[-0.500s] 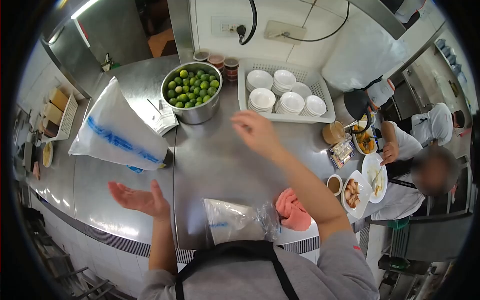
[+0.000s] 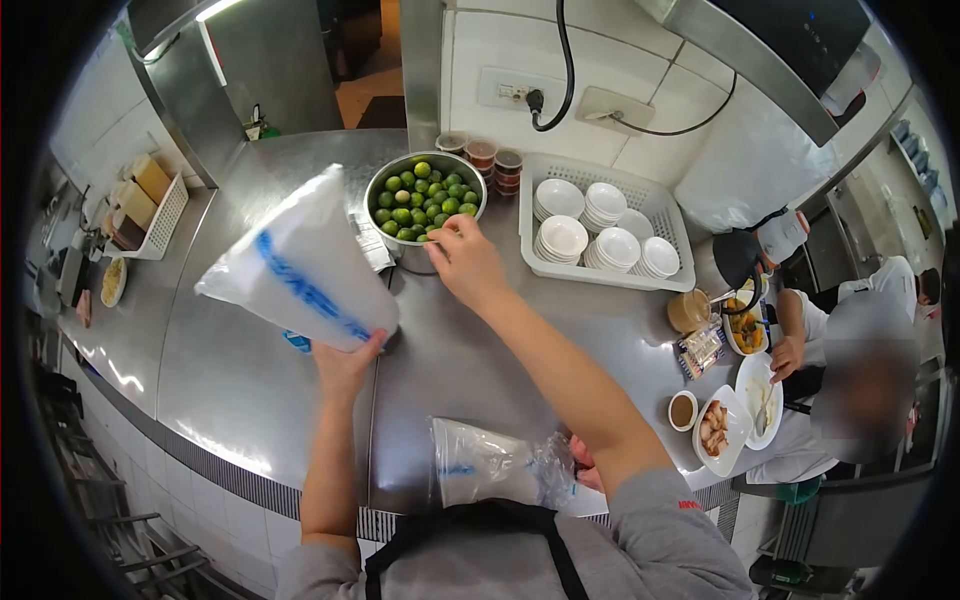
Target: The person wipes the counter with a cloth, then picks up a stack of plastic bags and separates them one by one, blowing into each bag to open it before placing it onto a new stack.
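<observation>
So the white bag is tilted just left of the metal bowl, left hand clasping its bottom edge, thumb in front, fingers hidden. Right hand is at the bowl's near rim by the limes, grip half-curled, can't tell if it's got one. White dishes sit right of the bowl on the worktop.
</observation>
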`<action>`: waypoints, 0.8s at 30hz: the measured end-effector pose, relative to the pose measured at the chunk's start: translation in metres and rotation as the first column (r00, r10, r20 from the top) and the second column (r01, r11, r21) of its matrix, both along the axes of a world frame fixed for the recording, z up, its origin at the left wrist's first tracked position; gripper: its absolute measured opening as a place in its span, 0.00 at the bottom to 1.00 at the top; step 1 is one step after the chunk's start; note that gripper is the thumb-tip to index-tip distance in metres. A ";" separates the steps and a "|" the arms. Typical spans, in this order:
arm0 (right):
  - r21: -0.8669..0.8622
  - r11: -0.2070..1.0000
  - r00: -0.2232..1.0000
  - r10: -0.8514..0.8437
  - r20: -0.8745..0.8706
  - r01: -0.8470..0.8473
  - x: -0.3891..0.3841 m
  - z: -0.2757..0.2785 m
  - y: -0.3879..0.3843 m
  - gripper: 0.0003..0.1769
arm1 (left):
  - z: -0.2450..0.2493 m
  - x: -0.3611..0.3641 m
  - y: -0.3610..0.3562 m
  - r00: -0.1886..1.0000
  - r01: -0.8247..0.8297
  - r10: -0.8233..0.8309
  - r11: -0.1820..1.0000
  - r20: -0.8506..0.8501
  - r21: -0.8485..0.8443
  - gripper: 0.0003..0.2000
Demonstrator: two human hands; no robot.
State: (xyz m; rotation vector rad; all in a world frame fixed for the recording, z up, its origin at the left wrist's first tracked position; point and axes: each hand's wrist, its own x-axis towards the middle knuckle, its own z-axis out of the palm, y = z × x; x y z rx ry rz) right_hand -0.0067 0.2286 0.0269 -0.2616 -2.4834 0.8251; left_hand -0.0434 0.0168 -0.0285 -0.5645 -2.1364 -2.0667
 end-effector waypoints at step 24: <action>-0.497 0.866 0.740 -0.370 -0.561 0.056 0.152 0.054 0.083 0.40 | -0.037 -0.012 -0.045 0.992 -0.108 0.124 0.866 0.001 -0.488 0.33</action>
